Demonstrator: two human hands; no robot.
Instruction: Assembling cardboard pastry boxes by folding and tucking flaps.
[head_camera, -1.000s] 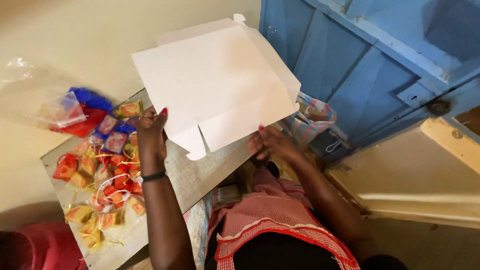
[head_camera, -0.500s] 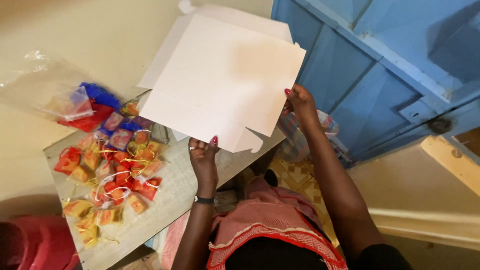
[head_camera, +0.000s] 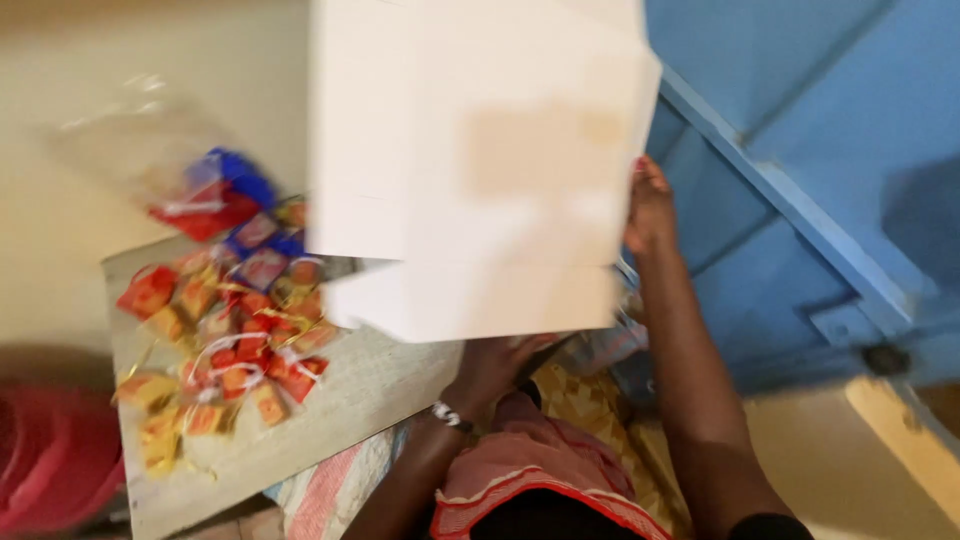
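Observation:
A large white cardboard sheet (head_camera: 480, 170), creased like a flat box, is raised close to the camera and is blurred. My right hand (head_camera: 650, 210) grips its right edge. My left hand (head_camera: 495, 365) holds it from beneath at the lower edge; a bracelet sits on that wrist. Below and left lies a pale board (head_camera: 350, 400) covered with several small red, orange and yellow sachets (head_camera: 225, 340).
A clear plastic bag with blue and red packets (head_camera: 205, 190) rests at the board's far end. A blue wooden door (head_camera: 800, 170) fills the right side. A red tub (head_camera: 50, 460) sits at the lower left. Patterned cloth (head_camera: 590, 410) covers my lap.
The white sheet has been lifted up and nearer the camera, now hiding much of the view. My left hand moved right, under the sheet; my right hand rose with the sheet's edge.

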